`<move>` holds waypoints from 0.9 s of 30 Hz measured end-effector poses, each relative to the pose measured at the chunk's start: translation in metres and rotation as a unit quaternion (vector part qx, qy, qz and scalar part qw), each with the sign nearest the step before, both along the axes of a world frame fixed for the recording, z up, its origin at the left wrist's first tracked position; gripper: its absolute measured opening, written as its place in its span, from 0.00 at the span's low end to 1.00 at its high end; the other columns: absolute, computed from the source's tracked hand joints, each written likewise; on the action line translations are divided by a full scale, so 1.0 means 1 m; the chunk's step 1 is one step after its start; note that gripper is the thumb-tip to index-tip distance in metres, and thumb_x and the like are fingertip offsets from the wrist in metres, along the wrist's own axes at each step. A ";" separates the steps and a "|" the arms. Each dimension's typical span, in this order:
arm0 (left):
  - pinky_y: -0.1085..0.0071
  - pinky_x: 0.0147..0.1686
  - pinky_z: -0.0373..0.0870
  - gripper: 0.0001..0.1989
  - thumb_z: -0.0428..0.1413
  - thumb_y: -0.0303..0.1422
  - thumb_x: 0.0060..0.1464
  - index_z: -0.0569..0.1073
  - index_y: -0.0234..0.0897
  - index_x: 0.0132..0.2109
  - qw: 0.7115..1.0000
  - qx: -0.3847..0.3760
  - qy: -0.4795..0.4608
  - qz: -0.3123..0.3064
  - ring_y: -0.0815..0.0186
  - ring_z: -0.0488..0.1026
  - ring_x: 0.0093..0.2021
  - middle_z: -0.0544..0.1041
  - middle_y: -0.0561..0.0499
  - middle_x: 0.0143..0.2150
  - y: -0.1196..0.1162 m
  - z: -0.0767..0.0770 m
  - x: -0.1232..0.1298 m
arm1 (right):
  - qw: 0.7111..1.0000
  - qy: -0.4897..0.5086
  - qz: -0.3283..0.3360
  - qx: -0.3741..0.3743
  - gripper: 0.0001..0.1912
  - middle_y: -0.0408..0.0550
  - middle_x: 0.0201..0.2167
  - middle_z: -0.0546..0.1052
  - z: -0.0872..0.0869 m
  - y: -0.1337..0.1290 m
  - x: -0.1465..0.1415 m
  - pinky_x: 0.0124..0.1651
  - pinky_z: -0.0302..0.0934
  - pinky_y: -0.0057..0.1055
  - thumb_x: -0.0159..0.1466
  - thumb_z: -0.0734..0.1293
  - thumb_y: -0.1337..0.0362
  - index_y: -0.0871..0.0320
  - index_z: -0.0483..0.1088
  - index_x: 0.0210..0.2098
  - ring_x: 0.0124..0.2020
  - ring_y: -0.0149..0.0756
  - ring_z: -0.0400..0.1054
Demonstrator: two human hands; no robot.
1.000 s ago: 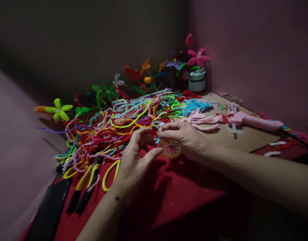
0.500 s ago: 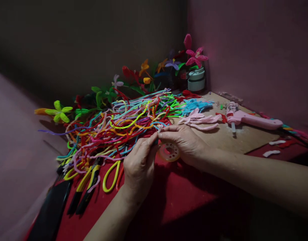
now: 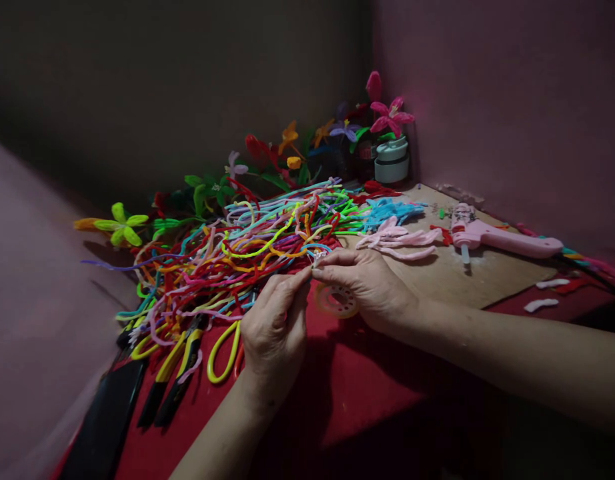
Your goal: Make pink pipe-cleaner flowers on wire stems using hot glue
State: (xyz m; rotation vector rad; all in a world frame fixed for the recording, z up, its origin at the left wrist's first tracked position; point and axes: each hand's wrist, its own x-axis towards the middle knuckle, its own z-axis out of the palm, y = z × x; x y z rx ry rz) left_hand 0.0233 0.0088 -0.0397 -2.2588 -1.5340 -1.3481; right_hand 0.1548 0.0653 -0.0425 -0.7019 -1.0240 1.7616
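Observation:
A small bunch of white-tipped flower stamens point(image 3: 319, 255) sticks up between the fingertips of my two hands. My right hand point(image 3: 380, 283) is closed, pinching the bunch between thumb and forefinger. My left hand point(image 3: 277, 317) is also closed; its thumb and forefinger meet at the base of the bunch, and what they pinch is hidden. Below my fingertips is a translucent yellowish tape roll point(image 3: 327, 309), partly behind my right hand. Whether the roll hangs from the fingers or rests on the red table point(image 3: 367, 393) I cannot tell.
A heap of coloured pipe cleaners point(image 3: 257, 240) spreads behind my hands. Yellow-black pliers point(image 3: 172, 377) and a black flat object point(image 3: 102, 420) lie left. A pink glue gun point(image 3: 507, 239) and pink petals point(image 3: 397, 240) lie on a board point(image 3: 467, 280). Pipe-cleaner flowers point(image 3: 392, 117) stand behind.
Both hands have shifted very slightly left at the fingertips, which are a little apart from where they were. The stamens stay pinched, and the tape roll has moved slightly.

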 end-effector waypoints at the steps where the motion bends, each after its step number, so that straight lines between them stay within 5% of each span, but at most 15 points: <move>1: 0.73 0.37 0.70 0.14 0.52 0.22 0.52 0.73 0.37 0.45 1.000 -0.003 0.000 -0.003 0.69 0.72 0.35 0.76 0.49 0.36 0.000 0.000 0.000 | 1.000 -0.001 -0.003 0.004 0.09 0.41 0.21 0.71 0.001 0.000 0.000 0.27 0.51 0.26 0.44 0.73 0.64 0.62 0.74 0.23 0.23 0.25 0.60; 9: 0.74 0.35 0.68 0.14 0.53 0.24 0.52 0.74 0.38 0.45 0.997 -0.063 -0.039 -0.022 0.70 0.71 0.32 0.75 0.50 0.35 -0.002 0.005 -0.003 | 0.994 -0.041 -0.030 0.099 0.05 0.42 0.23 0.70 -0.001 0.000 0.005 0.31 0.54 0.29 0.48 0.71 0.63 0.60 0.75 0.22 0.26 0.27 0.60; 17: 0.78 0.22 0.62 0.08 0.55 0.30 0.50 0.77 0.38 0.38 0.971 -0.143 -0.185 0.038 0.75 0.64 0.21 0.69 0.56 0.23 -0.005 0.012 0.005 | 0.986 -0.051 -0.023 0.156 0.06 0.42 0.25 0.71 0.000 -0.001 0.006 0.33 0.55 0.28 0.51 0.69 0.63 0.60 0.75 0.24 0.28 0.27 0.62; 20: 0.79 0.16 0.56 0.09 0.57 0.32 0.48 0.76 0.36 0.38 0.918 -0.231 -0.322 0.014 0.77 0.58 0.16 0.65 0.57 0.17 -0.004 0.016 0.005 | 0.988 -0.043 -0.008 0.146 0.04 0.42 0.25 0.71 0.003 -0.002 0.007 0.33 0.55 0.28 0.51 0.70 0.65 0.60 0.75 0.24 0.27 0.27 0.62; 23: 0.81 0.13 0.50 0.10 0.59 0.31 0.45 0.76 0.33 0.37 0.831 -0.321 -0.453 -0.038 0.79 0.54 0.14 0.62 0.59 0.15 -0.003 0.022 0.003 | 0.992 -0.025 0.005 0.124 0.03 0.42 0.25 0.71 0.006 -0.002 0.008 0.32 0.54 0.28 0.50 0.70 0.66 0.60 0.75 0.25 0.27 0.27 0.62; 27: 0.84 0.10 0.48 0.09 0.60 0.27 0.41 0.75 0.32 0.34 0.746 -0.392 -0.532 -0.081 0.82 0.52 0.12 0.65 0.57 0.18 -0.001 0.027 -0.003 | 0.991 0.016 0.051 0.126 0.06 0.42 0.26 0.70 0.005 -0.002 0.008 0.31 0.54 0.27 0.49 0.72 0.63 0.60 0.75 0.25 0.27 0.26 0.62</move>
